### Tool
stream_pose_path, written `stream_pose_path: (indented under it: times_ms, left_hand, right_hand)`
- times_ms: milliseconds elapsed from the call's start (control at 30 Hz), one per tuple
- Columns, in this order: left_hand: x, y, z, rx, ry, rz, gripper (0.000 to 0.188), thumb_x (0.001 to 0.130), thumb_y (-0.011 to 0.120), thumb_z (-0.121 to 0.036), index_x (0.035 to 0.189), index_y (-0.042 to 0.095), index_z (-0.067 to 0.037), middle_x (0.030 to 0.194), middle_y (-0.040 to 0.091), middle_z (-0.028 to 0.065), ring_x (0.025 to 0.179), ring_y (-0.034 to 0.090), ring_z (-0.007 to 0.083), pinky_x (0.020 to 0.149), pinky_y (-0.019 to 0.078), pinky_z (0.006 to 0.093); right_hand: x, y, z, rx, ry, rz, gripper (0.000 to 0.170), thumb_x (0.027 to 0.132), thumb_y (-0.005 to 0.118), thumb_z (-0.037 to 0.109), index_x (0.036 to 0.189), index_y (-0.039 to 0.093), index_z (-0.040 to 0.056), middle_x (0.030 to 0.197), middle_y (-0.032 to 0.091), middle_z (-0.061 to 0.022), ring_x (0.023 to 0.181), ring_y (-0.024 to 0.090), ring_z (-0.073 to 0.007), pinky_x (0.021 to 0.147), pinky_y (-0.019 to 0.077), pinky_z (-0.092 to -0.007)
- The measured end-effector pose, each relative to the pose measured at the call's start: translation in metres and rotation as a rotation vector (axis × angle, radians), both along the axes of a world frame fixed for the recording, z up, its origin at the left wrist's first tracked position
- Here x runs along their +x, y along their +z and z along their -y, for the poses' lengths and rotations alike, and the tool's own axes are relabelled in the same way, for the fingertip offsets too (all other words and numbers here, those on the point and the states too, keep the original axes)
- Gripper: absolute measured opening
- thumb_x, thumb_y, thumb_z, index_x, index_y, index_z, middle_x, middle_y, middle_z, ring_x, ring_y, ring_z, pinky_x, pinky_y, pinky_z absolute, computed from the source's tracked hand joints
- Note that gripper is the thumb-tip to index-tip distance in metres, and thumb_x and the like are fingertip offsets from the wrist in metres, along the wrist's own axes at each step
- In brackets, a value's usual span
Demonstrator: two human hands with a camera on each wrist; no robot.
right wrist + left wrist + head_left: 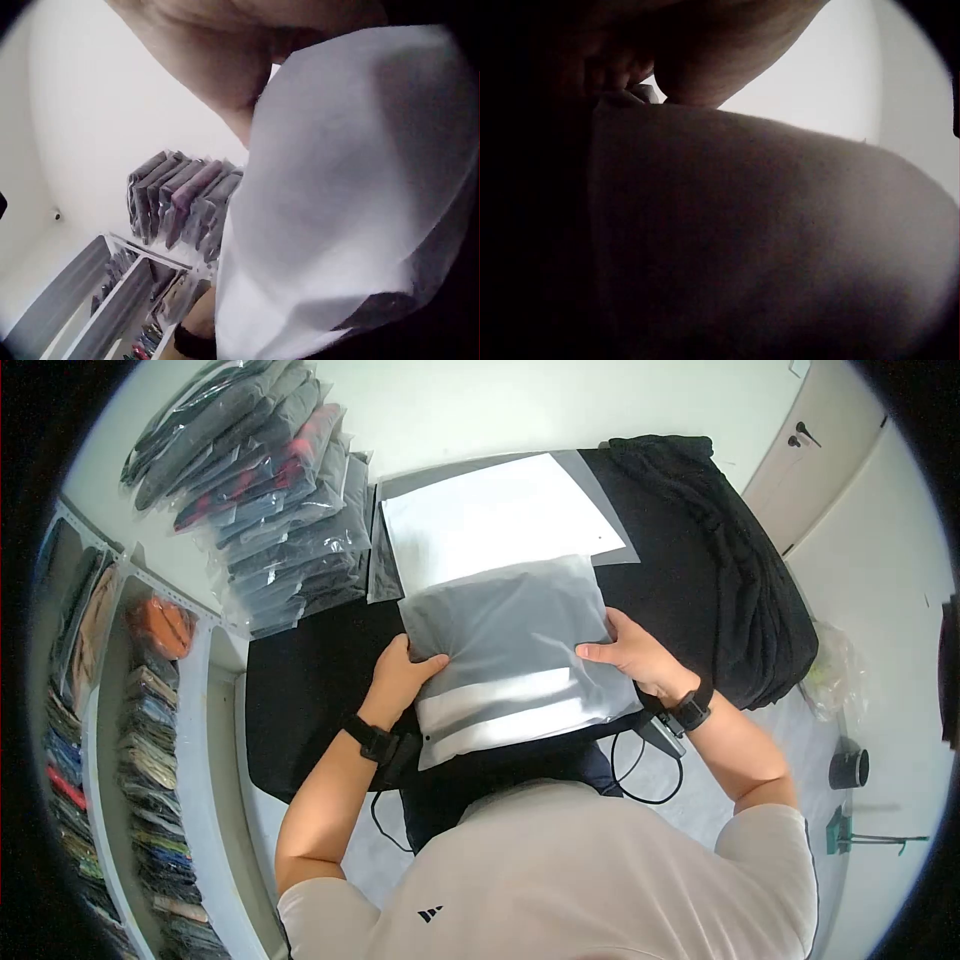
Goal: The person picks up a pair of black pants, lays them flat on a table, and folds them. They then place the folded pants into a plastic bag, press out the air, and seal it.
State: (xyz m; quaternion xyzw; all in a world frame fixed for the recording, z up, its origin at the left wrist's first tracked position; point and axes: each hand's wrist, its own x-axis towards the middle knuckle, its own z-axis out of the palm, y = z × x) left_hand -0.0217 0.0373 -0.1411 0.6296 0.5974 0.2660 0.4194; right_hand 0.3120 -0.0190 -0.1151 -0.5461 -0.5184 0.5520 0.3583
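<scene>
A frosted plastic garment bag [510, 625], with something grey folded inside and white bands across its near part, is held over the front of the black-covered table. My left hand [403, 678] grips its left edge, thumb on top and the other fingers hidden beneath. On the opposite edge my right hand [642, 658] holds it the same way, thumb lying on the upper face. The left wrist view is dark, with the bag [735, 202] below the hand [727, 45]. From the right wrist, the bag's pale face [330, 180] fills much of the picture.
Beyond the bag, a white sheet [490, 515] lies on another frosted bag [605, 520]. Bagged garments form a tall stack [290, 530] at the back left. Bunched black cloth [720, 580] covers the table's right end. Shelves of folded clothes [155, 760] stand on the left.
</scene>
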Motion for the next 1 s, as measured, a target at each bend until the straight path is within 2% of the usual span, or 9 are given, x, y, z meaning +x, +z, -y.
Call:
stream_pose_path:
  times_ms: [167, 333, 433, 533, 600, 667, 800, 900, 1000]
  left_hand:
    - [0.000, -0.009, -0.001, 0.047, 0.027, 0.003, 0.051, 0.072, 0.078, -0.025, 0.104, 0.054, 0.008, 0.098, 0.062, 0.0152, 0.088, 0.060, 0.0216, 0.078, 0.0470, 0.0315]
    - [-0.015, 0.013, 0.030, 0.008, 0.175, 0.379, 0.041, 0.078, 0.072, -0.015, 0.107, 0.054, 0.008, 0.100, 0.062, 0.0129, 0.089, 0.059, 0.0172, 0.078, 0.0471, 0.0290]
    - [-0.052, 0.037, 0.056, 0.090, 0.229, 0.427, 0.038, 0.080, 0.070, -0.012, 0.108, 0.053, 0.007, 0.101, 0.062, 0.0117, 0.088, 0.059, 0.0154, 0.077, 0.0470, 0.0278]
    - [-0.102, 0.058, 0.074, 0.137, 0.314, 0.218, 0.030, 0.082, 0.067, -0.008, 0.106, 0.054, 0.004, 0.098, 0.063, 0.0087, 0.088, 0.059, 0.0129, 0.075, 0.0467, 0.0256]
    - [-0.142, 0.065, 0.079, 0.108, 0.293, 0.408, 0.025, 0.083, 0.066, -0.008, 0.104, 0.055, 0.002, 0.097, 0.063, 0.0066, 0.087, 0.058, 0.0111, 0.075, 0.0465, 0.0244]
    - [-0.179, 0.082, 0.079, 0.164, 0.275, 0.383, 0.027, 0.083, 0.068, -0.010, 0.104, 0.056, 0.000, 0.096, 0.063, 0.0042, 0.083, 0.058, 0.0102, 0.077, 0.0460, 0.0245]
    - [-0.257, 0.095, 0.057, 0.204, 0.258, 0.231, 0.041, 0.083, 0.070, -0.019, 0.114, 0.053, 0.003, 0.101, 0.063, 0.0067, 0.090, 0.057, 0.0110, 0.083, 0.0442, 0.0256]
    - [-0.277, 0.107, 0.051, 0.152, 0.443, -0.081, 0.051, 0.085, 0.069, -0.024, 0.122, 0.049, 0.005, 0.108, 0.061, 0.0112, 0.097, 0.056, 0.0127, 0.087, 0.0431, 0.0271]
    - [-0.241, 0.112, 0.060, 0.435, 0.173, -0.509, 0.061, 0.085, 0.065, -0.031, 0.133, 0.042, -0.002, 0.120, 0.056, 0.0219, 0.114, 0.053, 0.0327, 0.097, 0.0400, 0.0370]
  right_hand:
    - [-0.006, -0.002, 0.005, -0.137, -0.184, -0.177, 0.056, 0.083, 0.071, 0.023, 0.119, 0.045, -0.0107, 0.101, 0.059, -0.0159, 0.088, 0.060, -0.0199, 0.077, 0.0508, -0.0293]
    - [-0.025, 0.008, 0.007, -0.243, -0.162, -0.183, 0.047, 0.087, 0.065, 0.025, 0.115, 0.049, -0.0084, 0.100, 0.061, -0.0155, 0.088, 0.061, -0.0196, 0.077, 0.0515, -0.0308]
    - [-0.061, 0.019, 0.008, -0.256, -0.075, -0.400, 0.039, 0.088, 0.064, 0.023, 0.112, 0.053, -0.0047, 0.101, 0.062, -0.0138, 0.091, 0.061, -0.0193, 0.078, 0.0515, -0.0314]
    - [-0.112, 0.024, 0.000, -0.276, 0.018, -0.502, 0.033, 0.089, 0.063, 0.020, 0.111, 0.054, -0.0037, 0.101, 0.062, -0.0125, 0.090, 0.061, -0.0188, 0.078, 0.0512, -0.0320]
    - [-0.149, 0.029, -0.006, -0.271, 0.102, -0.487, 0.029, 0.090, 0.060, 0.017, 0.110, 0.055, -0.0032, 0.100, 0.062, -0.0122, 0.089, 0.061, -0.0187, 0.076, 0.0511, -0.0328]
    - [-0.188, 0.026, -0.015, -0.279, 0.134, -0.510, 0.029, 0.091, 0.058, 0.017, 0.110, 0.054, -0.0046, 0.098, 0.062, -0.0119, 0.086, 0.060, -0.0189, 0.074, 0.0501, -0.0316]
    - [-0.251, 0.019, -0.036, -0.283, 0.168, -0.435, 0.029, 0.091, 0.059, 0.021, 0.107, 0.054, -0.0033, 0.094, 0.061, -0.0096, 0.084, 0.059, -0.0170, 0.072, 0.0499, -0.0295]
    - [-0.274, -0.011, -0.049, -0.287, 0.167, -0.325, 0.028, 0.090, 0.060, 0.023, 0.103, 0.055, -0.0009, 0.094, 0.060, -0.0087, 0.087, 0.060, -0.0167, 0.074, 0.0509, -0.0291]
    - [-0.279, -0.023, -0.054, -0.293, 0.156, -0.282, 0.026, 0.089, 0.062, 0.023, 0.103, 0.055, 0.0017, 0.098, 0.060, -0.0079, 0.093, 0.060, -0.0184, 0.080, 0.0518, -0.0309]
